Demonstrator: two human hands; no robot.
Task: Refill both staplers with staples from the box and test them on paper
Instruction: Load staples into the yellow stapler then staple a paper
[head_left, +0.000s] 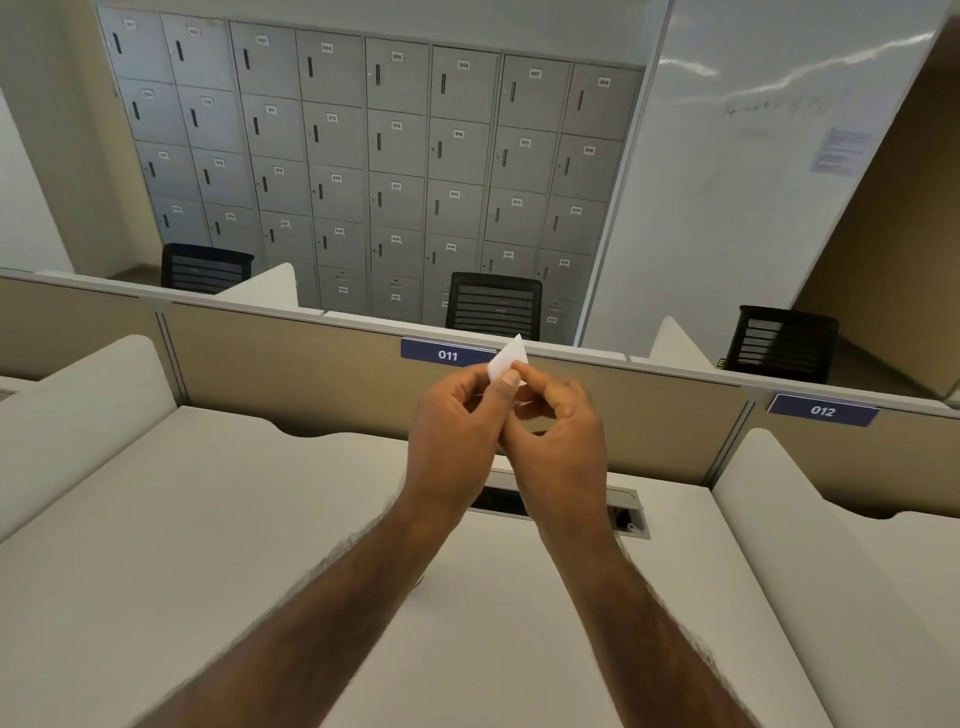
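Small white paper slip (506, 359) pinched by left hand (451, 418) and right hand (561, 436) together, raised above surface (208, 519) (staplers, box out of view). Likely checking test: pull corners gently, keep slip flat.

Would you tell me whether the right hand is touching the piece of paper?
Touching: the head view shows the right hand pinching the piece of paper, and the left hand pinches it too.

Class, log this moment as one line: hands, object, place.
left hand: pinches small white paper scrap | right hand: pinches same scrap | place: raised above beige desk, before blue 011 sign
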